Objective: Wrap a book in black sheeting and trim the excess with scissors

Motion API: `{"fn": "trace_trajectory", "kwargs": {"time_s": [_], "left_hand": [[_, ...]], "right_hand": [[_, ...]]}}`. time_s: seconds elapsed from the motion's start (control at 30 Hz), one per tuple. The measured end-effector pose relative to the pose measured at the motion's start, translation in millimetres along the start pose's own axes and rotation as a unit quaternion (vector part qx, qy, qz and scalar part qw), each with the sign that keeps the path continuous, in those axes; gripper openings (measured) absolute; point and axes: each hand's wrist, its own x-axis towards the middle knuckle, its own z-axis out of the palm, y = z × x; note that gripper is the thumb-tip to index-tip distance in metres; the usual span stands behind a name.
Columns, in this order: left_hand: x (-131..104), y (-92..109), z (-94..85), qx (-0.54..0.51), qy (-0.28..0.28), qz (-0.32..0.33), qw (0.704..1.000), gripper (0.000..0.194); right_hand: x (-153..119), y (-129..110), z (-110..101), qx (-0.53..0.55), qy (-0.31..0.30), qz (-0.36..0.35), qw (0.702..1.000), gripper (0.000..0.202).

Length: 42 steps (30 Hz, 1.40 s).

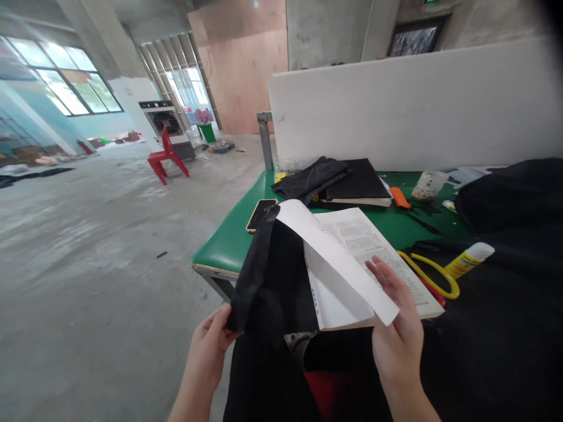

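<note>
A thick printed book (365, 234) lies open at the front of the green bench, with black sheet material (281, 281) spread out as a cover on its left side. My left hand (213, 331) pinches the lower left corner of this black cover, thumb and fingers closed on it. A white page (338, 261) curls up across the book. Its loose corner lies against the palm of my right hand (400, 322), whose fingers are stretched out over the printed page; the thumb is mostly hidden. Yellow-handled scissors (451, 287) and a yellow glue stick (470, 261) lie right of the book.
A phone (259, 215) lies at the left on the green bench (224, 237). Behind the book are a black-covered book (358, 179), folded black material (312, 176), an orange cutter (400, 198) and a plastic cup (430, 186). A white board (409, 111) stands behind. A red chair (167, 157) is farther off.
</note>
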Motion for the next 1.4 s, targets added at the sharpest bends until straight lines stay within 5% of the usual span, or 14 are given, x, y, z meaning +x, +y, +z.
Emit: {"fn": "trace_trajectory", "kwargs": {"time_s": [0.1, 0.2, 0.3, 0.43, 0.57, 0.73, 1.03, 1.4], "left_hand": [[17, 27, -11.1, 0.176, 0.014, 0.117, 0.977, 0.032], [48, 66, -8.6, 0.183, 0.036, 0.216, 0.958, 0.038], [91, 104, 8.9, 0.113, -0.109, 0.140, 0.978, 0.041], [147, 132, 32.4, 0.125, -0.211, 0.037, 0.969, 0.045], [184, 136, 42.4, 0.149, -0.246, -0.036, 0.957, 0.038], [205, 129, 51.3, 0.174, -0.232, -0.050, 0.956, 0.023], [208, 137, 62.6, 0.221, -0.211, -0.052, 0.951, 0.022], [212, 132, 73.2, 0.244, -0.189, -0.044, 0.950, 0.028]], "right_hand": [[3, -2, -2, -0.136, -0.084, -0.111, 0.981, 0.041], [9, -4, 1, -0.198, -0.177, -0.256, 0.930, 0.048], [15, -9, 11, -0.214, -0.239, -0.345, 0.882, 0.051], [18, -22, 33, -0.246, -0.296, -0.399, 0.832, 0.046], [11, -22, 55, -0.258, -0.323, -0.416, 0.810, 0.036], [4, -7, 67, -0.263, -0.337, -0.436, 0.792, 0.028], [18, -26, 65, -0.279, -0.328, -0.467, 0.772, 0.036], [13, -19, 80, -0.286, -0.364, -0.472, 0.750, 0.030]]}}
